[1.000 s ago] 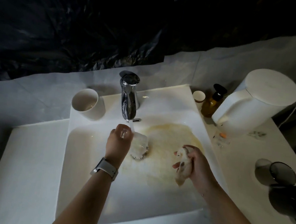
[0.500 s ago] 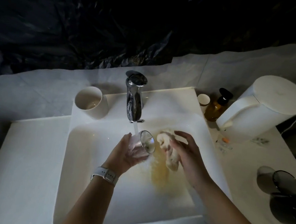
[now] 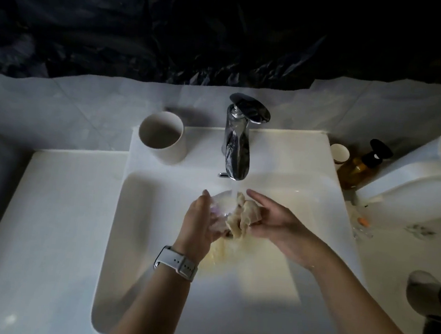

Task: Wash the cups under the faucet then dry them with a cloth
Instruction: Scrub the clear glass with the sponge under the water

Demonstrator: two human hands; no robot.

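Dark crumpled sheeting hangs behind our white worktop (image 3: pixel 56 205), into which a white sink (image 3: pixel 135 280) is set. At the middle of the sink's back rim stands a chrome faucet (image 3: pixel 237 144) with water running from its spout. We hold our hands over the basin just under that stream. Our left hand (image 3: pixel 203 219), with a pale watch (image 3: pixel 176 262) on the wrist, has its fingers curled round a clear glass cup (image 3: pixel 222 204), which is tilted and takes the water. Our right hand (image 3: pixel 273 220) presses a wet, cream-coloured cloth (image 3: pixel 245 215) against the cup's right side, the thumb straight above it and the other fingers tucked beneath the cloth, gripping it. Yellowish water lies on the sink floor below our hands. On the back left corner of the sink rim stands a white cup (image 3: pixel 163 137), upright and well apart from our hands. Near the worktop's back right corner we see a small paper cup (image 3: pixel 339 152), an amber pump bottle (image 3: pixel 362 164) just beside it, and a large white kettle (image 3: pixel 422 181) beside that. At the right edge sit two dark glasses (image 3: pixel 432 303), partly cut off by the frame.
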